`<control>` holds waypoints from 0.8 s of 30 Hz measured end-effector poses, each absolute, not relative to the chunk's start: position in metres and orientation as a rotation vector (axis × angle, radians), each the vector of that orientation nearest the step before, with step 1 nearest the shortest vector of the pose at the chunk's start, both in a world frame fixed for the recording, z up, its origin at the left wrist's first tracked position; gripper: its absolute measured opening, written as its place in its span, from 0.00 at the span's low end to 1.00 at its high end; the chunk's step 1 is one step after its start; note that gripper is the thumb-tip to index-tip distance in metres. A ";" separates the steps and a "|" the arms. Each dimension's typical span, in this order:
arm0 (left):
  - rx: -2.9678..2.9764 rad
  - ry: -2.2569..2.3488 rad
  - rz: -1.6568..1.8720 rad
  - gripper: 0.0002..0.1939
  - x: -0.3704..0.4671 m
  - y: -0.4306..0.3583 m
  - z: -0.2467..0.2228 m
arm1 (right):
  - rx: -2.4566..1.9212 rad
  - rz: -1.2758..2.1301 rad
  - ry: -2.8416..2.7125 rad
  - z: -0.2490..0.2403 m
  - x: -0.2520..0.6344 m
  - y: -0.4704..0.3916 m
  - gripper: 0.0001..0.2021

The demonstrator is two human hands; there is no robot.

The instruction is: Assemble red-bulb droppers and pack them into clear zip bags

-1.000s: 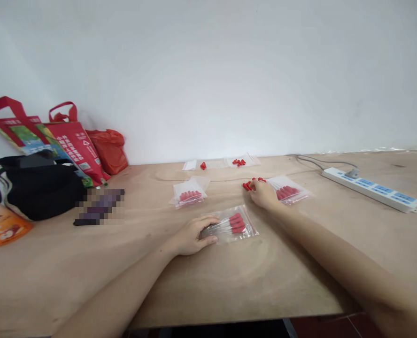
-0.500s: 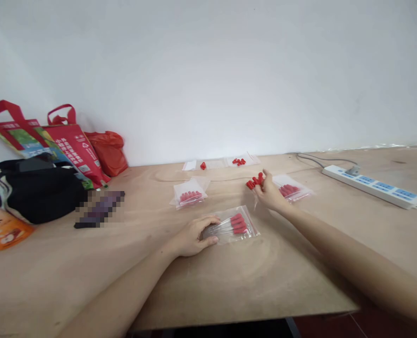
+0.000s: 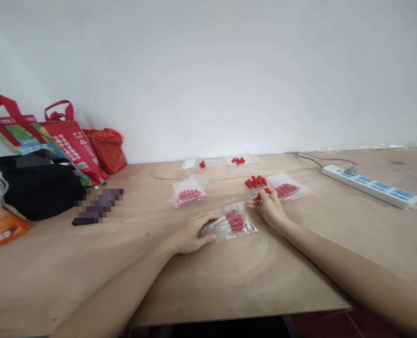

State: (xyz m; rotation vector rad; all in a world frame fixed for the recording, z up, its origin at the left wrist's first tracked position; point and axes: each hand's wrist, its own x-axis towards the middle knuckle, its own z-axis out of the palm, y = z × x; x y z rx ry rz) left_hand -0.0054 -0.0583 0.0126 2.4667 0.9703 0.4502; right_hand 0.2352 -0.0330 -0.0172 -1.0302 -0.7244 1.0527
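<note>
My left hand [image 3: 194,234] is closed around the left end of a clear zip bag [image 3: 250,229], keeping it against the table. Inside the bag lie several glass droppers [image 3: 237,223] with red rubber bulbs. My right hand [image 3: 274,210] pinches one dropper [image 3: 265,191] near its red bulb, its thin glass tube slanting down-left to the bag's open right edge. Just behind the right hand lie several loose droppers [image 3: 255,182]. Close by on the right is another zip bag [image 3: 296,190] of droppers. The fingertips of my right hand partly hide the held dropper.
A filled dropper bag [image 3: 190,195] lies left of centre. Along the wall, more bags [image 3: 215,163] hold red bulbs. To the right is a white power strip [image 3: 370,186] with a cable. Shopping bags [image 3: 74,145], a black bag [image 3: 35,188] and a blurred dark object [image 3: 99,206] occupy the left.
My right hand has moved down toward the bag and now has a single dropper aimed at its opening. The bunch of droppers it held lies on the table.
</note>
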 end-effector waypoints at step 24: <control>2.466 0.953 0.441 0.24 -0.005 -0.057 0.011 | -1.136 1.428 -1.200 -0.015 0.221 -0.044 0.10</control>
